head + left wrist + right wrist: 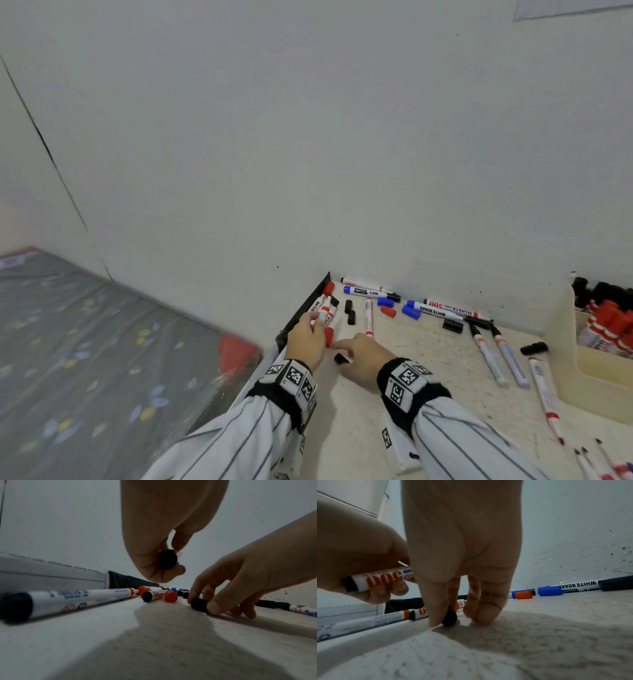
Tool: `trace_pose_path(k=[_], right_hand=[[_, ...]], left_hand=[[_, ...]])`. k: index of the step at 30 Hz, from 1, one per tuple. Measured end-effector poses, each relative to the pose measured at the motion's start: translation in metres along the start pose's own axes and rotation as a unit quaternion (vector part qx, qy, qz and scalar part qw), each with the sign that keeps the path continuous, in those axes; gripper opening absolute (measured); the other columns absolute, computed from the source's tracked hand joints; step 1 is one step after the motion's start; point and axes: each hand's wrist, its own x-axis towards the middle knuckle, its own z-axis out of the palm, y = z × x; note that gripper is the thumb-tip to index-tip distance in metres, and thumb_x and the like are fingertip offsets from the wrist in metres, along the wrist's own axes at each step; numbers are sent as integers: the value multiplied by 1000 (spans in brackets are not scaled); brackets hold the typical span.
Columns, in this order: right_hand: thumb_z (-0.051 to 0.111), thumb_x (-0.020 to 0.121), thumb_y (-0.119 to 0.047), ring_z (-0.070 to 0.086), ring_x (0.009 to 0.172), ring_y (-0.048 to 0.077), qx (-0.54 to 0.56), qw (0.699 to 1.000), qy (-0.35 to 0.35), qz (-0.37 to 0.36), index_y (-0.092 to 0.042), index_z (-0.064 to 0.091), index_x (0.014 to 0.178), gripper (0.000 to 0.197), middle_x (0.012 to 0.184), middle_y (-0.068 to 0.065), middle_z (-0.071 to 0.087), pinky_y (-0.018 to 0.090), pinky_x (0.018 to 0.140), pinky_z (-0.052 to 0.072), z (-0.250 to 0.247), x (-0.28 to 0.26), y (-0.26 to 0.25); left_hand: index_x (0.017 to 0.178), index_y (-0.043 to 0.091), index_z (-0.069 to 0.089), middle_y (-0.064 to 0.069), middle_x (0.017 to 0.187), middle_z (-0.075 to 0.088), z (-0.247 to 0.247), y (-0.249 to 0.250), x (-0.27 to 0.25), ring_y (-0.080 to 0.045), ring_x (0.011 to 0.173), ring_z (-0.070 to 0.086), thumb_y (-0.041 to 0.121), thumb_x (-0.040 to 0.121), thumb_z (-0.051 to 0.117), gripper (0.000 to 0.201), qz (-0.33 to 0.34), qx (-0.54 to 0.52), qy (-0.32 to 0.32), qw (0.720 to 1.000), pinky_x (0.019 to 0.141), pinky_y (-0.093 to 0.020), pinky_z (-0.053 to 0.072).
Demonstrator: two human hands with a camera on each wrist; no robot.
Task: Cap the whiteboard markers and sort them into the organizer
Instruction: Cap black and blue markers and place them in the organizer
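Observation:
My left hand (pixel 313 322) grips a white marker with red print (pixel 323 317), lifted a little off the table near its left edge; its black butt end (pixel 167 561) faces the left wrist camera. Just to the right, my right hand (pixel 344 349) pinches a small black cap (pixel 341 359) that lies on the table, thumb at one end and fingers at the other (pixel 199 605) (pixel 449 618). The beige organizer (pixel 561 342) stands at the far right, with red-capped and black-capped markers in its compartments.
Loose markers and caps litter the white table: a red cap (pixel 329 337) by my left hand, blue caps (pixel 385 302), black caps (pixel 452 325), uncapped markers (pixel 486 353) towards the organizer. A black strip (pixel 301 311) edges the table's left side. The wall is close behind.

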Motion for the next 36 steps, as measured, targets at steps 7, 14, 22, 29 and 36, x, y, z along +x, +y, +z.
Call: trace_pose_path(k=[7, 14, 22, 29, 36], right_hand=[[57, 84, -5, 54, 89, 16, 33, 996, 51, 63, -16, 53, 104, 23, 109, 6, 57, 24, 79, 48, -9, 3, 13], [55, 86, 2, 56, 105, 19, 252, 920, 288, 84, -17, 53, 95, 22, 114, 6, 59, 36, 94, 48, -37, -6, 50], [52, 89, 3, 62, 92, 18, 326, 895, 302, 48, -18, 54, 97, 23, 96, 1, 58, 30, 83, 53, -43, -27, 72], [51, 88, 7, 66, 85, 14, 331, 912, 244, 1, -26, 56, 86, 34, 100, 4, 59, 31, 83, 55, -39, -34, 79], [51, 89, 4, 65, 86, 14, 341, 908, 242, 21, -23, 55, 91, 28, 100, 3, 58, 28, 81, 55, -39, -35, 84]], left_hand=[[124, 10, 53, -6, 115, 62, 13, -5, -9, -19, 105, 57, 19, 99, 41, 29, 18, 14, -45, 999, 85, -22, 40], [118, 15, 55, 0, 110, 63, 33, 0, -17, -11, 97, 55, 16, 97, 45, 24, 48, 17, -107, 993, 83, -20, 41], [117, 20, 58, 5, 100, 60, 52, 9, -27, -6, 92, 54, 14, 95, 50, 24, 84, 12, -173, 981, 66, -9, 40], [111, 25, 61, 4, 106, 64, 54, 10, -28, -10, 98, 58, 15, 94, 52, 22, 80, 30, -182, 980, 90, -25, 46], [112, 20, 61, 5, 100, 60, 56, 12, -31, -9, 93, 56, 14, 94, 50, 21, 71, -2, -192, 979, 75, -14, 43]])
